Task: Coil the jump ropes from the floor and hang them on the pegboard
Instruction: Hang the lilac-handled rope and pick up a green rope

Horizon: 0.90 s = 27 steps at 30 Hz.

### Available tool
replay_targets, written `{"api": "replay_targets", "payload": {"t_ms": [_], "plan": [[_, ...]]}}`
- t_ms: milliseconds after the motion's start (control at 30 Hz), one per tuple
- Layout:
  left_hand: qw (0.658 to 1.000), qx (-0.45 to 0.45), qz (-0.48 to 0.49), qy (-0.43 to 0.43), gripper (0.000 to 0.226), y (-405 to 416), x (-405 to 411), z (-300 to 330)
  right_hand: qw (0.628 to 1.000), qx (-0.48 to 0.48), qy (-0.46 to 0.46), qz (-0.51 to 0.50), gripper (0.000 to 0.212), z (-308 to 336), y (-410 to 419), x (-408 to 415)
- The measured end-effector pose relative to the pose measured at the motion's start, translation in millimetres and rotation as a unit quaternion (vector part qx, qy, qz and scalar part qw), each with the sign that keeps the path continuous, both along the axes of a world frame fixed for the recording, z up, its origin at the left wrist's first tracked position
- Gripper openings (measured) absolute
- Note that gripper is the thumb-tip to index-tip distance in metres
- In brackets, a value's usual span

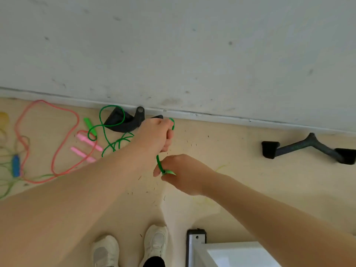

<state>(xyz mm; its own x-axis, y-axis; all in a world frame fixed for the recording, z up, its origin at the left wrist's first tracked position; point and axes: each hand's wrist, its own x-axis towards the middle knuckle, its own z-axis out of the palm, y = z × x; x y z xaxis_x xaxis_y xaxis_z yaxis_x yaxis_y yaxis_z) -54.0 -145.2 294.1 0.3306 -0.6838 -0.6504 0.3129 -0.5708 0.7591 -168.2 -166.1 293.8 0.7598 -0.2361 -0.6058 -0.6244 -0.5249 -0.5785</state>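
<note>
Midway through the first coil, a person is gathering a thin green plastic jump rope (113, 132) while standing at the foot of a scuffed white wall (173, 45). Most of the job is judged still ahead: the green cord is trailing in loose loops on the pale wooden floor (231, 160) beside a black V-shaped cable handle (123, 122) lying against the wall, with one green grip (90, 126) just left of that handle. Further left of it, a coral-pink rope with pink handles (57, 143) is lying uncoiled, and a yellow-green rope with a blue handle (15, 165) is sprawling at the edge of view. No pegboard is showing, and nothing is hung.

The left hand (156, 135), just right of the black handle, is curling its fingers closed around the green cord, a short loop poking out above the knuckles. The right hand (185, 174), nearer the person, is pinching the same cord between bent fingers, the strand running taut between both fists.
</note>
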Motion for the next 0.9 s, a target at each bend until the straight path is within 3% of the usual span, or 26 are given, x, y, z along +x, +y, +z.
{"api": "replay_targets", "payload": {"t_ms": [100, 200, 267, 367, 433, 467, 533, 700, 800, 900], "plan": [[0.996, -0.034, -0.076, 0.037, 0.022, -7.8, 2.3, 93.3, 0.998, -0.041, -0.003, -0.046, 0.033, 87.7, -17.6, -3.8], [0.983, -0.084, -0.161, -0.012, 0.025, -0.7, 9.6, 185.2, 0.96, -0.045, -0.067, -0.268, 0.033, 179.2, -40.7, -8.8], [0.971, -0.113, -0.21, -0.03, 0.027, 5.1, 15.2, 239.7, 0.922, -0.043, -0.144, -0.357, 0.034, 233.8, -50.2, -12.8], [0.952, -0.165, -0.254, -0.038, 0.033, 23.4, 11.2, 331.1, 0.926, 0.014, -0.195, -0.323, 0.054, 313.1, -40.8, -15.0], [0.942, -0.213, -0.254, -0.049, 0.041, 33.7, 5.6, 376.7, 0.928, 0.023, -0.219, -0.3, 0.023, 355.6, -27.7, -10.5], [0.938, -0.236, -0.249, -0.054, 0.039, 38.0, 1.5, 395.0, 0.92, 0.03, -0.232, -0.316, 0.006, 374.7, -20.1, -7.8], [0.928, -0.281, -0.237, -0.058, 0.031, 45.3, -6.0, 428.4, 0.893, 0.043, -0.257, -0.366, 0.021, 395.7, -13.5, -11.6], [0.915, -0.369, -0.134, -0.095, 0.036, 52.5, -7.3, 485.1, 0.859, 0.076, -0.248, -0.442, 0.023, 416.8, -12.1, -44.9], [0.922, -0.359, -0.029, -0.142, 0.039, 55.2, 0.1, 486.6, 0.854, 0.146, -0.253, -0.43, 0.02, 424.8, -18.7, -88.9], [0.937, -0.315, 0.091, -0.119, 0.043, 60.4, 9.3, 474.3, 0.837, 0.16, -0.292, -0.435, 0.019, 434.1, -23.0, -126.2]]}}
